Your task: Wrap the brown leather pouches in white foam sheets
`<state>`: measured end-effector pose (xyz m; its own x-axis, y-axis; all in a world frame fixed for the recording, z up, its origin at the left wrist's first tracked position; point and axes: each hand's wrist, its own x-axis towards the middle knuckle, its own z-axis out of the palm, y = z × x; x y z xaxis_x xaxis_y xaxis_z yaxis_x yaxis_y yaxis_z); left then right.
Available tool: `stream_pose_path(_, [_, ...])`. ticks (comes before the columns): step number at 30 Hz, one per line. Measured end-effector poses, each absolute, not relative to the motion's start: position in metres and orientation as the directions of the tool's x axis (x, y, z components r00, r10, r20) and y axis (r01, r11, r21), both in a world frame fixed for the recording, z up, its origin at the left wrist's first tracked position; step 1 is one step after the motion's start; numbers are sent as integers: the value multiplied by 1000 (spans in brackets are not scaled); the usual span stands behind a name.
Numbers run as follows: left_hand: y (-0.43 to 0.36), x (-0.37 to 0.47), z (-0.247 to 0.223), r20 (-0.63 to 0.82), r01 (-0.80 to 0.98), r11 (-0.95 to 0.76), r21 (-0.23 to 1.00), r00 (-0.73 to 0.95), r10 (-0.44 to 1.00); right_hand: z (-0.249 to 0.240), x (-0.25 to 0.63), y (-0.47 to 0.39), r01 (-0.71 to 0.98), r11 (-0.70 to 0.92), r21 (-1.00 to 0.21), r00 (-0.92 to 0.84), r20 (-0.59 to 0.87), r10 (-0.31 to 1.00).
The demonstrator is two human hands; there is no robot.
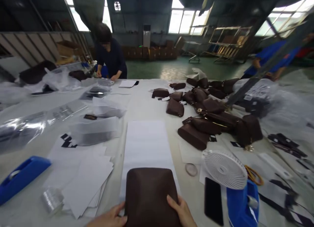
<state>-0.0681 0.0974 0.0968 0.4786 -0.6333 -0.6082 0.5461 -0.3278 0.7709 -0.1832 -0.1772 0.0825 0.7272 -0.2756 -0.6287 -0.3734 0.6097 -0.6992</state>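
A dark brown leather bag (150, 196) with rounded corners is at the bottom centre, over the near end of a long white sheet (148, 138). My left hand (110, 217) grips its lower left edge, with the thumb on the front face. On the right side my right hand (180, 210) holds the bag, its thumb resting on the front and the fingers around the edge. Loose white papers (85, 178) lie left of the bag. To its right are a black phone (213, 201) and a white fan (224, 168).
A pile of brown bags (208, 112) covers the right side of the table. Blue tape dispensers stand at the left (24, 176) and lower right (242, 204). Clear plastic bags (95, 132) lie on the left. Across the table, a person (110, 57) bends over it; another is at far right.
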Motion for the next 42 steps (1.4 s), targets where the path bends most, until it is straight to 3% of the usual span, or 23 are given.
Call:
stream_pose_path(3, [98,-19,109,-626,449,-448,773,421,-657,80,-143,-186,-347,591,-728,753,-592,-288])
stream_pose_path(6, [86,41,116,-610,130,-614,778,389,-691,70,-102,-206,-325,515,-793,795,-524,-305])
stream_pose_path(10, [57,82,99,-611,-307,-757,576,454,-649,41,-67,-229,-320,355,-878,833,-440,-336])
stream_pose_path(15, [43,56,57,-594,-418,-819,392,565,-573,0,-52,-237,-360,17,-933,814,-323,-483])
stream_pose_path(17, [41,39,52,-483,-458,-842,286,690,-540,-11,-51,-238,-395,-74,-916,807,-307,-505])
stream_pose_path(20, [28,18,52,-110,-569,-807,157,802,-587,-20,-50,-235,-430,-147,-891,796,-297,-527])
stream_pose_path(22, [14,11,47,27,-666,-729,159,741,-671,-23,-49,-230,-444,-193,-875,791,-282,-543])
stream_pose_path(27, [-7,13,6,136,-766,-584,270,631,-764,-16,-61,-220,-481,-345,-806,787,-223,-576])
stream_pose_path(30, [-3,19,-11,182,-792,-534,296,595,-783,-2,-98,-236,-495,-521,-696,784,-99,-613])
stream_pose_path(33, [2,22,-10,168,-802,-525,285,581,-797,2,-145,-270,-554,-753,-357,766,137,-628])
stream_pose_path(36, [2,23,0,138,-811,-530,249,571,-809,-16,-174,-304,-604,-794,-69,780,154,-607])
stream_pose_path(39, [1,26,4,142,-821,-529,216,562,-815,-40,-184,-322,-575,-818,11,817,68,-573])
stream_pose_path(42, [0,25,3,158,-812,-541,217,576,-802,-49,-192,-330,-505,-863,-3,858,108,-502])
